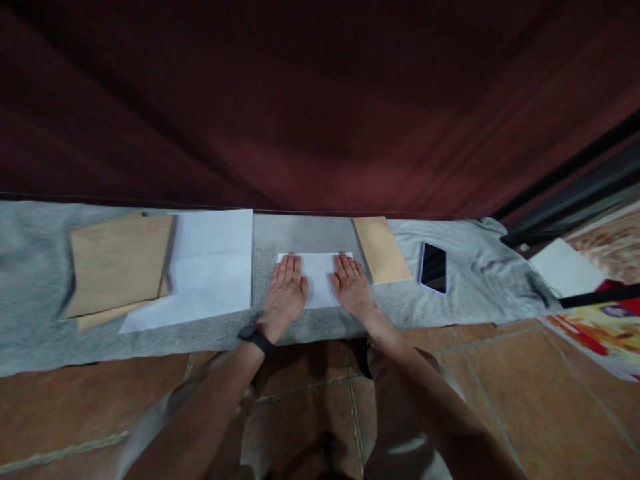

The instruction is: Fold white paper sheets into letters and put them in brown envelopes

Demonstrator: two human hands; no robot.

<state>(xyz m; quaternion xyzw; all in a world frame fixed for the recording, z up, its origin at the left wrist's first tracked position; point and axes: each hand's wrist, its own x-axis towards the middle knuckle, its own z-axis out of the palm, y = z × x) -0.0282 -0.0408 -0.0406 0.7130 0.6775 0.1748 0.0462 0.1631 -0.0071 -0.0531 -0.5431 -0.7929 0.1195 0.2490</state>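
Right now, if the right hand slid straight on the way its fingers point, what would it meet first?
The right hand lies flat on the folded white paper, fingers pointing away and slightly left. It would probably cross the paper's far edge onto bare grey cloth, then reach the dark red curtain.

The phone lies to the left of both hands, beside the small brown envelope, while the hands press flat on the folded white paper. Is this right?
Not quite. In the head view the phone lies to the right of both hands, beside the small brown envelope. The left hand and right hand do press flat on the folded white paper.
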